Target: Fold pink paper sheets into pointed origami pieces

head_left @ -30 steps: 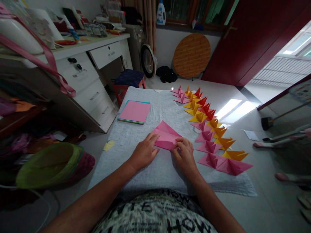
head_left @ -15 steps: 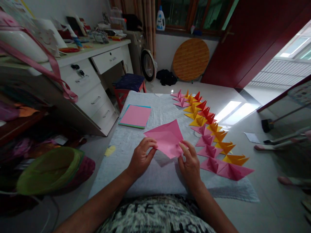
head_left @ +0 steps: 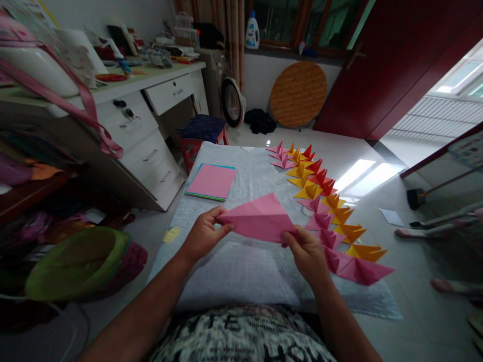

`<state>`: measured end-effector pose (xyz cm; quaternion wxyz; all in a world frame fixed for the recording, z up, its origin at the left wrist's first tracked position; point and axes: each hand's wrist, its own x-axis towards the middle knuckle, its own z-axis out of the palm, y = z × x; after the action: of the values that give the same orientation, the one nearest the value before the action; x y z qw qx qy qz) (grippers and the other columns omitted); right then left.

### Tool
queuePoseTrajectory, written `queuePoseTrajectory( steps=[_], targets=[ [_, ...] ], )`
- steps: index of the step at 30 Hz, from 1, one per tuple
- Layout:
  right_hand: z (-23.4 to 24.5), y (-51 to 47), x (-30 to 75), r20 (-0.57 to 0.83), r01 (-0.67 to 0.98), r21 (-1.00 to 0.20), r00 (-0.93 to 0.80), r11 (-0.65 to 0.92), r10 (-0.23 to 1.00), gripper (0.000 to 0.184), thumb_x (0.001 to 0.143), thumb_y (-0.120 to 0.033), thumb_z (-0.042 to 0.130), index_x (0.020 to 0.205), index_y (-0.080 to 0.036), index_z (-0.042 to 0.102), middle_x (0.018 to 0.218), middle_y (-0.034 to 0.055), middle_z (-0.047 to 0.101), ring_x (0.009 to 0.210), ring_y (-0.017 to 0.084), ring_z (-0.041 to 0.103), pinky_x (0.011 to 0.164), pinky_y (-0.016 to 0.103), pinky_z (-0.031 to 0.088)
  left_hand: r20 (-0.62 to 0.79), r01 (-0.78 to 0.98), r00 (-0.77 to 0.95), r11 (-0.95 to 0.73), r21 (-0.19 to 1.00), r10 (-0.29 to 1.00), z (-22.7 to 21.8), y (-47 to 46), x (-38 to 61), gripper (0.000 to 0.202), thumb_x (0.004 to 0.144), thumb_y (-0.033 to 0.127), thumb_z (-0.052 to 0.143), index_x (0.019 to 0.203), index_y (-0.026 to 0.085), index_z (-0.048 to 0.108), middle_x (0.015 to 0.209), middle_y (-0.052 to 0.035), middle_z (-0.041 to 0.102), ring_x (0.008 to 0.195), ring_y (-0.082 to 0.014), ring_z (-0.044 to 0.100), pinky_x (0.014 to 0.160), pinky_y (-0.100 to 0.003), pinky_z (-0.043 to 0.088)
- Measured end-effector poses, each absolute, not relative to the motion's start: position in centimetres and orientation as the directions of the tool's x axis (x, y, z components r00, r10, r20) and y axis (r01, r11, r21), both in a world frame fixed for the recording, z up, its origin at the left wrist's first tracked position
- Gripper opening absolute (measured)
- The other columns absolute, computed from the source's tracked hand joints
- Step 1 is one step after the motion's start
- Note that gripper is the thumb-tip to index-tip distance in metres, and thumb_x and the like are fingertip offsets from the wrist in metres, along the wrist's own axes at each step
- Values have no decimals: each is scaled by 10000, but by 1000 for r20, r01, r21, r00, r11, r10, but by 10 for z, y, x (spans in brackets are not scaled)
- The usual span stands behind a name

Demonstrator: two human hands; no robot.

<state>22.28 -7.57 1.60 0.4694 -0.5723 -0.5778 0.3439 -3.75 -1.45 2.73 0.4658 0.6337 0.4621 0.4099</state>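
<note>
A folded pink paper sheet is held in the air above the grey cloth-covered table. My left hand pinches its left corner and my right hand pinches its lower right corner. To the right, a long row of finished folded paper shapes in pink, yellow, orange and red runs along the table's right side. A stack of square sheets with a pink one on top lies at the far left of the table.
A white desk with drawers stands to the left, cluttered on top. A green-lined bin sits on the floor at left. A red stool stands beyond the table, and a round wooden board leans on the far wall.
The pink sheet was pressed flat on the table, then lifted. Both hands now hold it in the air, spread wider apart at its two corners.
</note>
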Motion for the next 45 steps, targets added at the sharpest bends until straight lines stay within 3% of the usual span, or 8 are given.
queuePoseTrajectory(
  steps=[4,8,13,19,25,30,36,45],
  targets=[
    [8,-65,222,-37,111,-992,167,-56,985,246,834,-418,641,939,-200,597,565,-74,536,477,115,489,467,223,382,-72,-71,232,91,993,970,22,-6,-32,347,728,343,752,961,176,557,700,51,613,510,-76,515,495,-182,427],
    [-10,-53,222,-45,262,-958,263,-117,964,440,784,-415,632,1144,-174,556,618,-65,557,488,130,480,465,233,347,-122,63,257,109,992,959,-2,-3,-23,452,802,278,626,1223,172,502,570,110,492,410,-64,392,430,-159,308],
    [-28,-48,220,167,679,-731,267,-63,949,444,805,-328,524,1195,-132,605,772,30,632,636,186,555,653,318,451,113,502,178,-189,844,978,-22,-5,-17,450,837,196,540,1285,165,566,868,-22,635,781,-168,614,742,-291,516],
    [-33,-48,218,269,781,-623,148,54,952,440,779,-239,483,1179,-136,634,872,89,682,796,240,599,783,377,488,392,775,291,-455,439,873,-23,-11,-17,434,863,207,572,1296,203,602,1440,-138,488,1330,-319,429,1124,-533,350],
    [-27,-50,222,208,732,-678,103,68,973,521,739,-195,467,1226,-111,631,892,86,708,752,218,612,780,361,486,247,673,591,-638,375,768,-23,-14,-11,396,975,257,484,1352,192,585,1442,-105,568,1394,-259,423,1153,-485,336],
    [-27,-50,223,158,576,-818,224,0,962,506,847,-344,533,1287,-102,589,830,46,676,720,190,598,742,338,505,193,659,635,-655,370,748,-25,-14,-9,417,955,291,544,1354,175,589,1489,-122,524,1416,-272,408,1170,-494,318],
    [-31,-54,225,167,409,-910,216,66,962,394,875,-356,530,1194,-152,641,1106,102,718,987,228,661,894,370,507,205,650,645,-669,360,736,-23,-13,-10,641,891,343,628,1477,152,452,1563,-159,413,1487,-343,277,1184,-554,276],
    [-3,-4,227,-56,643,-764,9,-48,998,433,921,-482,465,832,-153,731,723,58,704,689,196,632,638,286,442,166,596,715,-716,363,679,-24,-12,-9,554,901,379,608,1404,158,535,1559,-156,420,1469,-321,323,1204,-531,259]
  ],
)
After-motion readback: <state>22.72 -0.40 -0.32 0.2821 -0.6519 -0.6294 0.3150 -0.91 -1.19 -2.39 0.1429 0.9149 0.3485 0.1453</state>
